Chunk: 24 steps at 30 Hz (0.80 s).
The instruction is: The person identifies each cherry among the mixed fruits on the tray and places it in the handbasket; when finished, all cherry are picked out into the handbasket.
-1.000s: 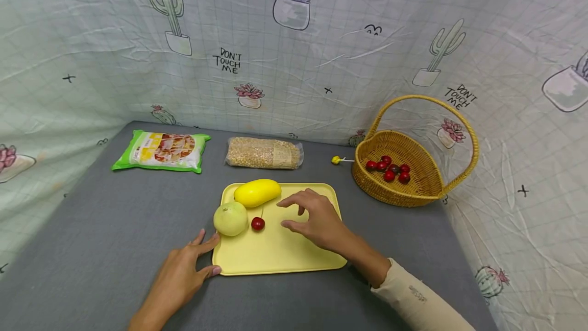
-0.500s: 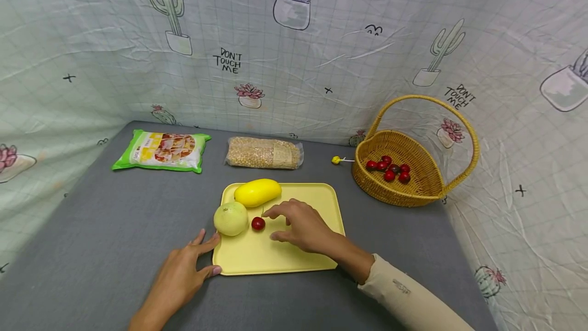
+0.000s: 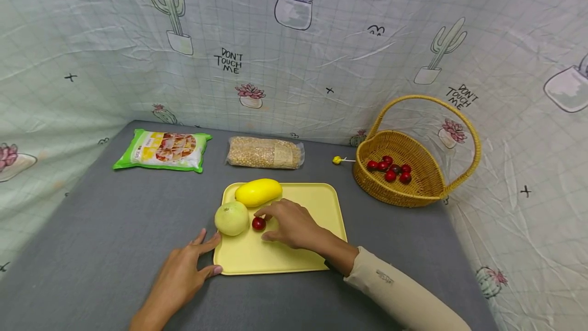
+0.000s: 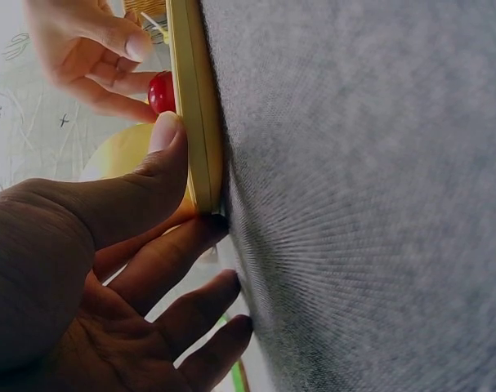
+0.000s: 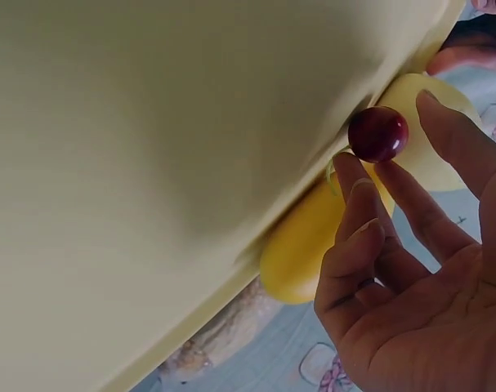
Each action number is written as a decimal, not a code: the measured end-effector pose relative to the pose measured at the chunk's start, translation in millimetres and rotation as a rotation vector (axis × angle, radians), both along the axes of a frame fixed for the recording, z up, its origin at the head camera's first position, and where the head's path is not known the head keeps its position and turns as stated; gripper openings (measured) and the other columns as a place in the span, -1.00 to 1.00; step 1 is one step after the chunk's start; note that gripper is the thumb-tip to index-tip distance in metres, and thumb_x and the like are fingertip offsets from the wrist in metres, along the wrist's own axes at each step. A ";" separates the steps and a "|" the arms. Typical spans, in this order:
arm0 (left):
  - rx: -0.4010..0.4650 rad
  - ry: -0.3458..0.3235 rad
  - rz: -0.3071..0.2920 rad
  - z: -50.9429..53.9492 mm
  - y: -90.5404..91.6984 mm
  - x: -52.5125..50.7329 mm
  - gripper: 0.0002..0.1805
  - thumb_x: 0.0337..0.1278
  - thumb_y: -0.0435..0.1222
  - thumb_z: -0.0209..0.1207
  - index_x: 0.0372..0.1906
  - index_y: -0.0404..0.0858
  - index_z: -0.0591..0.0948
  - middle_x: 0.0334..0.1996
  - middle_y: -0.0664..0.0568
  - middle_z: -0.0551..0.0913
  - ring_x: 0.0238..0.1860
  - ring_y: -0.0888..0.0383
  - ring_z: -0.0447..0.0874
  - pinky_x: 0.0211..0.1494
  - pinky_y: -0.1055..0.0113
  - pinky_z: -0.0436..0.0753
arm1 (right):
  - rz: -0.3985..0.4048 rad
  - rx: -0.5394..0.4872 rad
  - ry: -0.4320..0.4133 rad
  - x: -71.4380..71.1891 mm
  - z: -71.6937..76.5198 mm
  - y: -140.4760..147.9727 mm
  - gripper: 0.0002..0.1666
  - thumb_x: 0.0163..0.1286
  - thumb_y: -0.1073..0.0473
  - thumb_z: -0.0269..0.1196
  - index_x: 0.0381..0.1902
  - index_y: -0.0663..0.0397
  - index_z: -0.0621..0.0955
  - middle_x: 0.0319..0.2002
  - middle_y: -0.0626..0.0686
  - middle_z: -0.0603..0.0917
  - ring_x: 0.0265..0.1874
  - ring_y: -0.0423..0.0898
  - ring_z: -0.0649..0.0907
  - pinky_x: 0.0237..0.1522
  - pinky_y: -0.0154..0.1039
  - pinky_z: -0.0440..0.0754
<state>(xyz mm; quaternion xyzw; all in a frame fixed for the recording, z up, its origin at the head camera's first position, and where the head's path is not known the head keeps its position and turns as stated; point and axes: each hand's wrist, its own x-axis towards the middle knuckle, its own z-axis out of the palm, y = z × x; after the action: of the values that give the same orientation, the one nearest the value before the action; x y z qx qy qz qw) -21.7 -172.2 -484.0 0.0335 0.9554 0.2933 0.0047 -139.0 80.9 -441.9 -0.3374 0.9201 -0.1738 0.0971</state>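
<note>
My left hand (image 3: pixel 184 267) lies at the near left corner of a yellow tray (image 3: pixel 294 257), its thumb and forefinger touching the edge and the other fingers spread on the cloth. On the tray sits a dark red cherry (image 3: pixel 259 224) with a thin green stem (image 5: pixel 332 173). My right hand (image 3: pixel 294 223) reaches around the cherry's right side. In the right wrist view, its fingers are close to the cherry and the thumb (image 5: pixel 444 122) stands apart from it; whether a fingertip touches is unclear. Left of the cherry is a round pale green fruit (image 3: pixel 231 218); behind lies a yellow oblong fruit (image 3: pixel 259 192).
A wicker basket (image 3: pixel 395 199) with a tall handle and several cherries (image 3: pixel 390 175) stands at the right. Beside it lies a small yellow thing (image 3: pixel 337 160) on a white stick. A green-edged bag (image 3: pixel 170 149) and a clear pack of grains (image 3: pixel 264 152) lie along the back.
My right hand has moved left and slightly down across the tray to the cherry, its thumb and fingers still apart. My left hand, the tray and the fruit keep their places.
</note>
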 end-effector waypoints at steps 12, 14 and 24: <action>0.014 0.018 0.002 -1.1 -0.5 0.7 -0.17 -0.08 -0.15 0.63 0.41 -0.13 0.64 0.42 -0.44 0.50 0.28 -0.50 0.62 0.21 -0.30 0.65 | 0.023 0.024 -0.033 1.4 0.6 -3.9 -0.68 0.23 -0.02 0.63 -0.06 -0.28 0.81 -0.23 -0.24 0.81 -0.21 -0.23 0.64 -0.23 -0.33 0.57; 0.016 0.026 -0.001 -1.3 -0.5 0.7 -0.17 -0.09 -0.16 0.63 0.41 -0.13 0.64 0.41 -0.44 0.51 0.27 -0.50 0.63 0.20 -0.30 0.66 | 0.029 0.029 -0.038 2.7 1.0 -1.5 -0.69 0.23 -0.02 0.62 -0.07 -0.28 0.81 -0.23 -0.24 0.81 -0.18 -0.23 0.64 -0.21 -0.33 0.57; 0.023 0.026 -0.004 -2.6 -0.5 0.1 -0.16 -0.10 -0.17 0.64 0.41 -0.15 0.64 0.41 -0.45 0.50 0.27 -0.50 0.62 0.20 -0.30 0.66 | 0.028 -0.064 -0.059 5.9 10.8 20.6 -0.68 0.30 0.03 0.58 0.00 -0.23 0.80 -0.16 -0.19 0.82 -0.05 -0.05 0.71 -0.15 -0.27 0.57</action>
<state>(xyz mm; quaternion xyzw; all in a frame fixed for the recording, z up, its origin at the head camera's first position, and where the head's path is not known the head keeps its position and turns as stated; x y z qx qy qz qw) -21.6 -172.6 -486.6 0.0392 0.9520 0.3036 -0.0075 -133.0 101.5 -431.1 -0.3478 0.9060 -0.2117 0.1158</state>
